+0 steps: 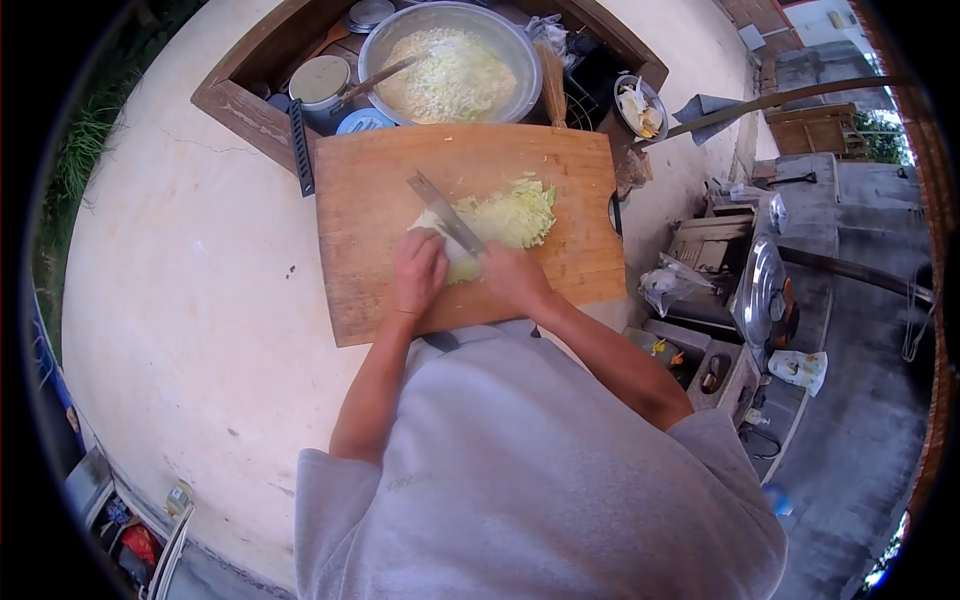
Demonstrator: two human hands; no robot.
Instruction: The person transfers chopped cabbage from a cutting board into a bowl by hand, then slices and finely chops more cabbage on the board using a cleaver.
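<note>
One pale-topped tub (320, 80) stands at upper left, contents indistinct; the left hand (420, 268), fingers curled, holds a piece of pale vegetable (463, 269) against the cutting board (365, 220); beyond the board, a large bowl (519, 55) contains pale green shreds (465, 75) and a yellowish mass (408, 88), a stick (385, 77) leaning in; the right hand (514, 278) grips a knife (445, 212); shredded vegetable (522, 213) lies heaped beside the blade; at right, a small bowl (658, 98) contains pale scraps (638, 108).
</note>
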